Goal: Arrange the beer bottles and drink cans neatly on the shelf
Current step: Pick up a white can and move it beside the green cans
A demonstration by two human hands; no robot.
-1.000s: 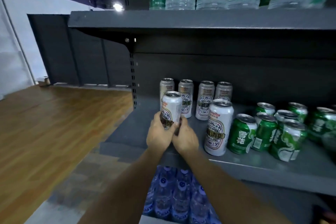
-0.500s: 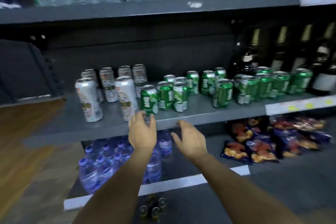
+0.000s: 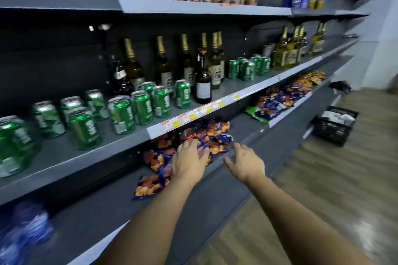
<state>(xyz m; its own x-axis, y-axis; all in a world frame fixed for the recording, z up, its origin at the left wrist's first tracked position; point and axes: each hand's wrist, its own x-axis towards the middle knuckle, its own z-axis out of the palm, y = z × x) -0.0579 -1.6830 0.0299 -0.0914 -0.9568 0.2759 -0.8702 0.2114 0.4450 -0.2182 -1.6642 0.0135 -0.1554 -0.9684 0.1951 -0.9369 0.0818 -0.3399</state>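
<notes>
Several green drink cans (image 3: 140,109) stand loosely spread along the grey middle shelf (image 3: 64,157). Behind them and to the right, dark and amber beer bottles (image 3: 203,79) stand in a row, with another cluster of green cans (image 3: 247,69) and pale bottles (image 3: 286,51) farther right. My left hand (image 3: 189,160) and my right hand (image 3: 245,162) reach forward side by side below the shelf's front edge, fingers spread and holding nothing. Both hover over the lower shelf, clear of the cans.
Snack bags (image 3: 206,133) lie on the lower shelf (image 3: 215,196) under my hands, and more (image 3: 280,101) farther right. Water bottles (image 3: 23,234) sit at lower left. A black crate (image 3: 333,125) stands on the wooden floor at right. Bottles fill the top shelf (image 3: 204,9).
Both hands let go of the tall white can and left it on the shelf. The view has swung right along the shelf, and my empty hands have moved with it to below the green cans.
</notes>
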